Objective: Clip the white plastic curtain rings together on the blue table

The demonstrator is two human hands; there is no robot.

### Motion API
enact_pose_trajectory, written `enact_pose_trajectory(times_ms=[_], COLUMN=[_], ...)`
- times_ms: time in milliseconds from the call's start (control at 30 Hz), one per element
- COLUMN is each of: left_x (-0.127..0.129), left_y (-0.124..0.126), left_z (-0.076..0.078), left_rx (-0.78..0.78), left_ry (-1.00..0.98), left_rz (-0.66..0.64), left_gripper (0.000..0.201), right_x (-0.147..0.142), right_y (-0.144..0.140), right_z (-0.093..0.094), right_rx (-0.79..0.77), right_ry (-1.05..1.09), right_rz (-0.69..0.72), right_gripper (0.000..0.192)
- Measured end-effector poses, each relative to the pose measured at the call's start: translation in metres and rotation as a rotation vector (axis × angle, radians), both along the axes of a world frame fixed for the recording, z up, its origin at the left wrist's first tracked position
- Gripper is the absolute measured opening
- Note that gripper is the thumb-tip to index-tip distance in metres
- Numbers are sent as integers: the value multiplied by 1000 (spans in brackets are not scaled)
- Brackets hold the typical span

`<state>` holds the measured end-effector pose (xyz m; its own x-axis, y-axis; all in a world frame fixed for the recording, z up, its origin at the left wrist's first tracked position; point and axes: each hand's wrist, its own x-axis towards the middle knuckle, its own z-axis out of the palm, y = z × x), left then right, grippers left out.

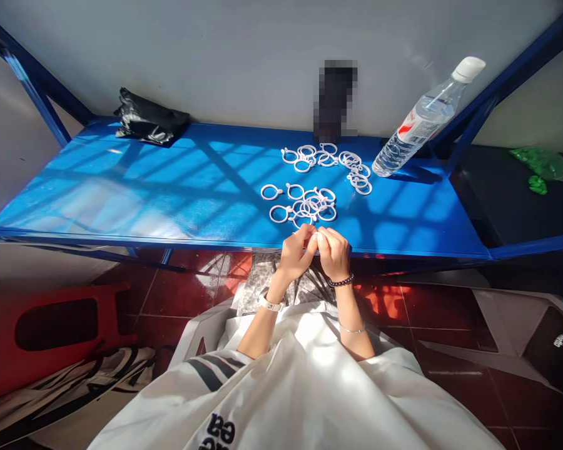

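Hands: left (296,253), right (334,251), fingers pinching one ring (313,235); two ring heaps (306,205); one bottle (425,118).

Blue shelf (169,187) spanning scene, sunlight striping its surface. Black bag (150,122) lying far left. White rings sitting right of centre: near cluster (304,205), far cluster (328,161). Clear water bottle (422,122) leaning at far right.

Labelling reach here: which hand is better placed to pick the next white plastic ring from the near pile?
Left, probably. The left hand sits directly below the near pile of white plastic rings; the right hand is slightly further right. Both fingertips meet, so it's marginal.
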<state>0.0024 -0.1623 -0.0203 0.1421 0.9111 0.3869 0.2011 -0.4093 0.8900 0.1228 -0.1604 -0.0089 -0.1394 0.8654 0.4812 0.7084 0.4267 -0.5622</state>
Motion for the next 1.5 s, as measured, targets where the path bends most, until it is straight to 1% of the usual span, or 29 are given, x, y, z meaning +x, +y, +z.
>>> enact_pose_trajectory(times_ms=[400, 733, 1000, 1200, 1500], left_x=[-1, 0, 0, 0, 0], left_y=[0, -2, -2, -2, -3], left_z=[-3, 0, 0, 0, 1], left_rx=[-23, -26, -46, -27, -59], left_ry=[25, 1, -5, 27, 27], left_rz=[-6, -15, -6, -10, -11], left_gripper=[26, 20, 23, 22, 24], right_x=[1, 1, 1, 0, -1], right_y=[1, -1, -1, -1, 0], right_z=[1, 1, 1, 1, 2], right_rx=[22, 39, 25, 28, 38], right_ry=[-8, -35, -25, -39, -43], right_rz=[21, -1, -1, -6, -34], right_gripper=[44, 40, 38, 37, 38])
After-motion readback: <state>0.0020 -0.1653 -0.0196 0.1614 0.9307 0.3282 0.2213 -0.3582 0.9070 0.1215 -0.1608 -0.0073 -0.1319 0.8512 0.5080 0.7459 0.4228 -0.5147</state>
